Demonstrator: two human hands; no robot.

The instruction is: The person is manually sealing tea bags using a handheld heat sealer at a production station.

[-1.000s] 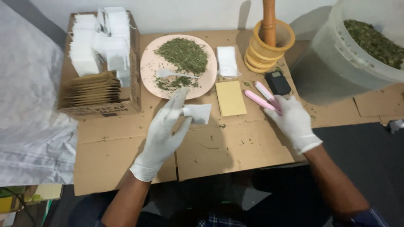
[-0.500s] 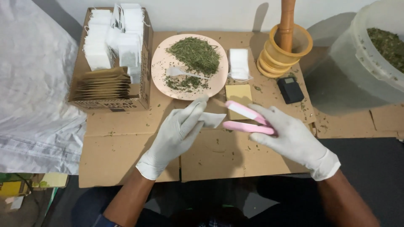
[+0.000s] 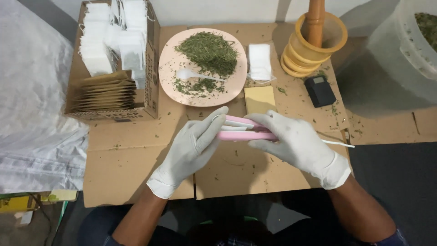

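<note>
Sealer [image 3: 246,133], pink, sits at table centre; right hand [image 3: 291,141] clamps it closed, left hand [image 3: 195,141] pinches small white pouch [image 3: 227,122] between its arms. Sealing step; next calls for steady squeeze. Box [image 3: 109,105] at 10 o'clock holds pouches; plate [image 3: 173,86] at 12 holds dried herb.

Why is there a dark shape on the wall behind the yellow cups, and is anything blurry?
Head view: the light throws a shadow of the wooden stick in the yellow cups onto the wall; the big tub shades the cardboard beside it; both gloved hands, left hand and right hand, look sharp; the edges bend slightly.
</note>
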